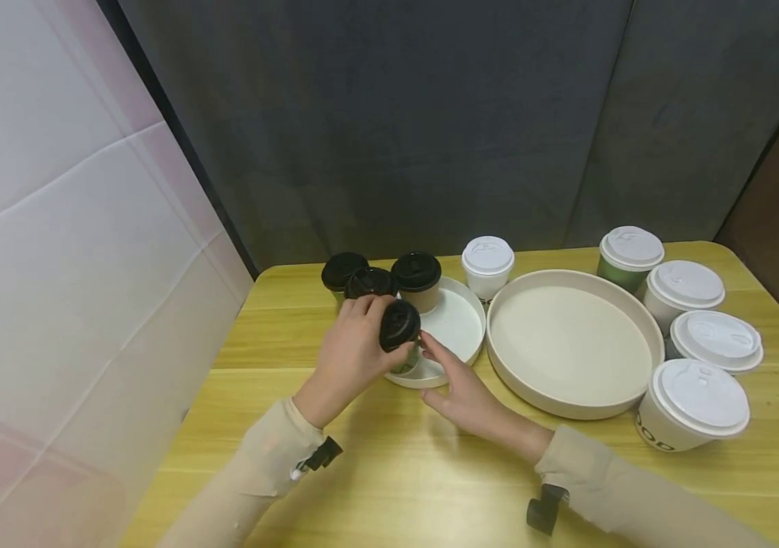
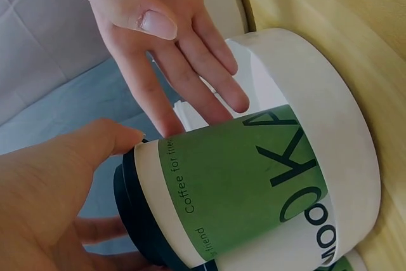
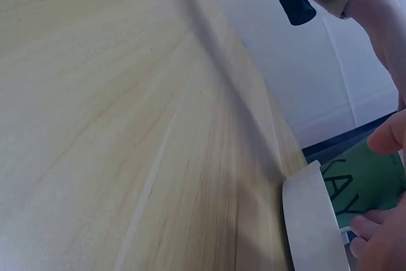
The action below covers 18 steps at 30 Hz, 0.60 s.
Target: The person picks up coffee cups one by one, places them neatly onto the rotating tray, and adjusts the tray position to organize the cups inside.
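Observation:
My left hand [image 1: 350,352] grips a green-and-white paper coffee cup [image 2: 231,179] around its black lid [image 1: 400,325]. The cup stands inside the small white round tray [image 1: 459,320], near its front left rim. In the left wrist view, dark lettering shows on the cup's green band. Close by on the right side of the cup, my right hand [image 1: 469,397] has its fingers extended and relaxed; whether the fingertips touch the cup is hard to tell. Behind my left hand are more black-lidded cups, one brown cup [image 1: 429,299] standing in the tray.
A larger cream round tray [image 1: 574,342] lies right of the small one. A white-lidded cup [image 1: 487,266] stands behind, between the trays. Several white-lidded cups, among them a green one [image 1: 618,272], line the right side. A grey partition [image 1: 416,137] rises behind the wooden table [image 1: 389,487].

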Each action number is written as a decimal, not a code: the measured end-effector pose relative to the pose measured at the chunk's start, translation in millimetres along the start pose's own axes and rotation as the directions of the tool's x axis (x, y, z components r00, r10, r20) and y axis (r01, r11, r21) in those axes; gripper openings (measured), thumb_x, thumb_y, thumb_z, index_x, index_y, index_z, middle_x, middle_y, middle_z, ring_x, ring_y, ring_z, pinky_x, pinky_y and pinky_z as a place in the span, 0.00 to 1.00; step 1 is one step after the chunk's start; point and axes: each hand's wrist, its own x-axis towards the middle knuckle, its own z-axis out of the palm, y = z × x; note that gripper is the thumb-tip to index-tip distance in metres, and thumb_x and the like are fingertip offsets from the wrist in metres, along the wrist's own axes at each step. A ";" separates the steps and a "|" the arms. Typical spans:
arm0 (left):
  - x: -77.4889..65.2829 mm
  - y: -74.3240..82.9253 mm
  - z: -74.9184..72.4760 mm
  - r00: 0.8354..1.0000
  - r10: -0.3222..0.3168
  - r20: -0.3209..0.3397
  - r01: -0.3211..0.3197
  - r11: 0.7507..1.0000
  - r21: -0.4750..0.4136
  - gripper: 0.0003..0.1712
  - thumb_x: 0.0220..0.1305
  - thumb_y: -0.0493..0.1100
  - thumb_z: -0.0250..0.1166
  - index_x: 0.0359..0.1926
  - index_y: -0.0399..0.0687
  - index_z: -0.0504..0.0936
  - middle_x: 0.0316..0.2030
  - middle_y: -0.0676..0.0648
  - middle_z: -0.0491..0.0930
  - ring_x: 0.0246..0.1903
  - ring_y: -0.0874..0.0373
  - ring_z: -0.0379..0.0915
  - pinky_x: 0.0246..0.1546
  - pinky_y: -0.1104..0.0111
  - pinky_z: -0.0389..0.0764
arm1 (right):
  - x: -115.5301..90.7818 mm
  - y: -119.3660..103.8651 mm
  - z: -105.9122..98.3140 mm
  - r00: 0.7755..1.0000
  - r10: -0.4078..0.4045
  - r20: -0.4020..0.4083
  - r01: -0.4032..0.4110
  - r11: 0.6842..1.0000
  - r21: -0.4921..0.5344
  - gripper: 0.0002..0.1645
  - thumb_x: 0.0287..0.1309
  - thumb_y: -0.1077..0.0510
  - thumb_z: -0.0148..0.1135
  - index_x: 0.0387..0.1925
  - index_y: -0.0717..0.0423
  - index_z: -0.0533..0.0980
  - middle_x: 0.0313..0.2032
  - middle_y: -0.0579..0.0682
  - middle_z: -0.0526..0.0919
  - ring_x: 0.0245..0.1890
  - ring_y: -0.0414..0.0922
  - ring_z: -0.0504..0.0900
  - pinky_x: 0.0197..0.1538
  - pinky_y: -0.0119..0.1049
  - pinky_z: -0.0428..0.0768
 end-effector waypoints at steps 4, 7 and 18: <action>-0.1 -0.4 1.9 1.000 0.000 -0.007 0.000 1.000 -0.001 0.41 0.48 0.58 0.76 0.58 0.42 0.76 0.54 0.38 0.80 0.52 0.43 0.74 0.47 0.55 0.86 | 0.4 1.3 0.4 1.000 -0.002 -0.001 0.002 1.000 -0.017 0.53 0.56 0.65 0.59 0.79 0.52 0.46 0.77 0.54 0.54 0.74 0.56 0.63 0.75 0.58 0.60; -0.5 -0.3 2.6 1.000 0.001 -0.014 -0.001 1.000 -0.001 0.40 0.48 0.58 0.76 0.58 0.42 0.76 0.53 0.38 0.80 0.52 0.43 0.74 0.48 0.55 0.85 | 1.1 2.3 0.9 1.000 0.000 -0.005 0.000 1.000 -0.030 0.53 0.56 0.64 0.60 0.79 0.51 0.46 0.77 0.53 0.55 0.74 0.55 0.63 0.75 0.57 0.61; -3.0 0.5 2.7 1.000 0.002 -0.007 -0.002 1.000 -0.017 0.39 0.50 0.56 0.76 0.58 0.39 0.76 0.55 0.37 0.77 0.53 0.42 0.72 0.49 0.54 0.85 | 1.2 5.7 2.0 1.000 0.013 -0.004 -0.013 0.998 -0.054 0.52 0.57 0.62 0.59 0.79 0.48 0.46 0.77 0.50 0.56 0.74 0.53 0.63 0.75 0.57 0.62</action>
